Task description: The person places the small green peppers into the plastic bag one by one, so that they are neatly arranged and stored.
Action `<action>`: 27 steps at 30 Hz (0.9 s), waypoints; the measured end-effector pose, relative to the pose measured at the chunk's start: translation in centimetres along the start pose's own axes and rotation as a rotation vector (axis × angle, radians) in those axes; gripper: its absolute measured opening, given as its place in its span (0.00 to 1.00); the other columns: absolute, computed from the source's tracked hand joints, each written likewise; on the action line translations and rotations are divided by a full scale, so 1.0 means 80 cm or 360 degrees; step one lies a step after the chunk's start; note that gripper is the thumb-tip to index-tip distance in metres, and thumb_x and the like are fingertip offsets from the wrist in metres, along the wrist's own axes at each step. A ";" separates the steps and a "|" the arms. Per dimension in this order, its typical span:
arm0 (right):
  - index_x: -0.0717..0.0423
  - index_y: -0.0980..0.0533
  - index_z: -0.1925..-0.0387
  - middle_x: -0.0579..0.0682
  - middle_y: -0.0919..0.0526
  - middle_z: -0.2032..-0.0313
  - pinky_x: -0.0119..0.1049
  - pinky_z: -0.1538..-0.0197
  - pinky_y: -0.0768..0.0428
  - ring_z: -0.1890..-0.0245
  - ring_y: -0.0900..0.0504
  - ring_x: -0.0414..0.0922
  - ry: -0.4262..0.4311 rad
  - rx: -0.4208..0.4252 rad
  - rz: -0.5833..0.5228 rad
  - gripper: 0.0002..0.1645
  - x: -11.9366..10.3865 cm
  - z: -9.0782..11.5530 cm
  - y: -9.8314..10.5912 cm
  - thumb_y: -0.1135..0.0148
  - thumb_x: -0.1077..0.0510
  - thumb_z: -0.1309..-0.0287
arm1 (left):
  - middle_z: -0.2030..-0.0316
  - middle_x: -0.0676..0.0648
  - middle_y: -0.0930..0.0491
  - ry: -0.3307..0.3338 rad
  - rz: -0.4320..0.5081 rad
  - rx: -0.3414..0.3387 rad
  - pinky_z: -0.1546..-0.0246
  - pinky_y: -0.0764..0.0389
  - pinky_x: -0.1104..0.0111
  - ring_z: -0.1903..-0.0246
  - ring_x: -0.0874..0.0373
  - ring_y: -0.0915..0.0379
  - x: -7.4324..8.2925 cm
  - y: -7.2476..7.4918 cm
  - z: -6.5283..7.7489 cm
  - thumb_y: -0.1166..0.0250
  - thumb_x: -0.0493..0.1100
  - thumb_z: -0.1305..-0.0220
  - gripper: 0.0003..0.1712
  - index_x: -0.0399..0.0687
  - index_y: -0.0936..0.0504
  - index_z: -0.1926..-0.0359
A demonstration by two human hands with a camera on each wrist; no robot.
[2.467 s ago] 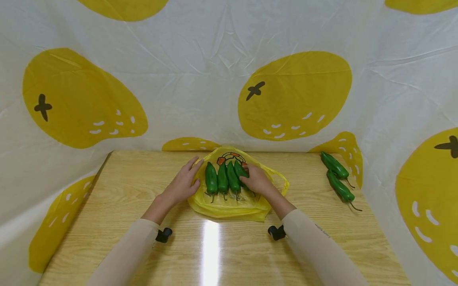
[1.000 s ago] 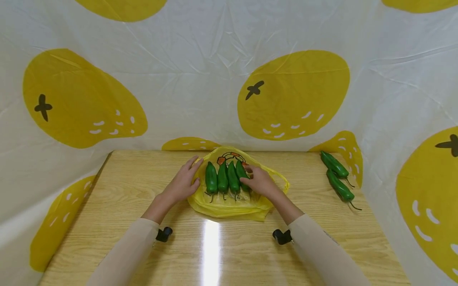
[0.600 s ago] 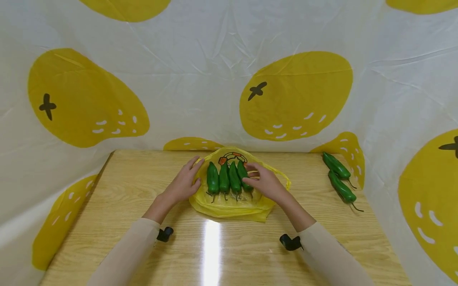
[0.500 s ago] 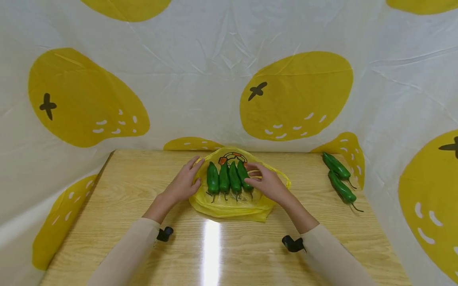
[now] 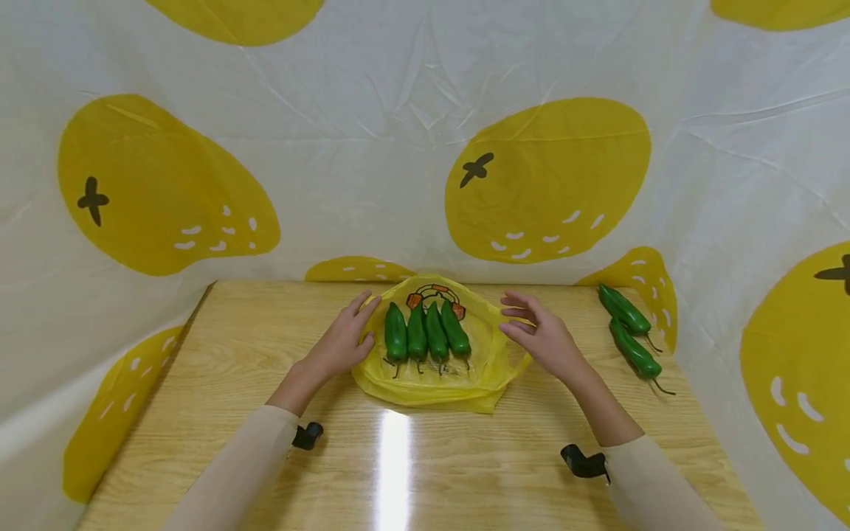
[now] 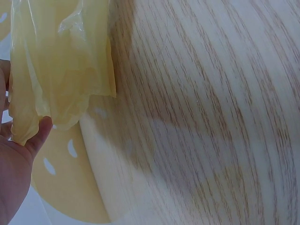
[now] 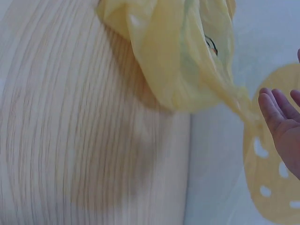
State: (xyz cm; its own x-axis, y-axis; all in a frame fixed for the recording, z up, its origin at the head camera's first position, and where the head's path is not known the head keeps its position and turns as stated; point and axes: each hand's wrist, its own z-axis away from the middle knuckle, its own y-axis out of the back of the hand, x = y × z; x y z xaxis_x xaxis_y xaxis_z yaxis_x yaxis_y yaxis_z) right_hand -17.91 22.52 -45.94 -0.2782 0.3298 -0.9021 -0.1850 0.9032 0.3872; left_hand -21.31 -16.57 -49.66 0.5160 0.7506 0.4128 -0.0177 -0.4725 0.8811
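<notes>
Our left hand (image 5: 340, 341) spreads, fingers straight and thumb apart, against the left edge of the bag (image 5: 425, 398). Our right hand (image 5: 546, 341) holds nothing, fingers loose beside the bag's other edge. Four peppers (image 5: 437, 338) lie in a row within the bag; two peppers (image 5: 634, 352) lie outside on the table (image 5: 259, 324), so we judge filling past half.

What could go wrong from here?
The right hand is close to the handle of the yellow bag, so it might snag it. The four peppers lie side by side on the bag's plastic, no hand on them; a tug could roll them. The two peppers right on the table lie close together; grabbing one may nudge the other.
</notes>
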 end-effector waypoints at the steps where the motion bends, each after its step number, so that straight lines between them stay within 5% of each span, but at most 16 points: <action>1: 0.58 0.36 0.25 0.61 0.28 0.30 0.18 0.41 0.24 0.31 0.28 0.63 0.0006 0.0023 0.0019 0.36 0.001 0.002 0.006 0.36 0.59 0.30 | 0.21 0.34 0.46 0.0000 0.0000 0.0003 0.31 0.31 0.41 0.28 0.33 0.38 0.000 0.000 0.000 0.37 0.36 0.32 0.40 0.40 0.40 0.21; 8: 0.61 0.35 0.27 0.61 0.28 0.31 0.15 0.40 0.27 0.32 0.27 0.56 0.0008 0.0218 0.0155 0.33 0.016 0.023 0.044 0.38 0.57 0.28 | 0.21 0.34 0.47 0.0025 0.0019 -0.0002 0.30 0.32 0.41 0.27 0.33 0.40 -0.002 -0.003 0.003 0.38 0.35 0.31 0.40 0.40 0.40 0.21; 16: 0.58 0.36 0.25 0.63 0.29 0.31 0.13 0.41 0.28 0.36 0.28 0.33 -0.0066 0.0362 0.0301 0.35 0.051 0.054 0.094 0.38 0.53 0.28 | 0.21 0.33 0.46 -0.0009 -0.0001 0.0010 0.32 0.30 0.41 0.28 0.33 0.39 -0.005 -0.005 0.003 0.37 0.35 0.32 0.41 0.39 0.40 0.21; 27: 0.59 0.42 0.21 0.67 0.35 0.27 0.06 0.46 0.36 0.31 0.31 0.38 -0.0279 0.0343 0.0548 0.41 0.092 0.092 0.163 0.42 0.47 0.25 | 0.21 0.32 0.46 -0.0006 0.0014 0.0013 0.31 0.30 0.41 0.27 0.32 0.40 -0.006 -0.004 0.001 0.38 0.35 0.32 0.40 0.39 0.40 0.21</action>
State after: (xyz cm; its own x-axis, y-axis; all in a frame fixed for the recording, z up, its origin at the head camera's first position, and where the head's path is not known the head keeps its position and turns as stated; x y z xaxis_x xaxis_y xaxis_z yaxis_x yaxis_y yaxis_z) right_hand -15.41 38.74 -48.93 -0.1217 0.6466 -0.7531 0.0964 0.7628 0.6394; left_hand -21.47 -16.82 -50.15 0.5193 0.7445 0.4197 -0.0154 -0.4828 0.8756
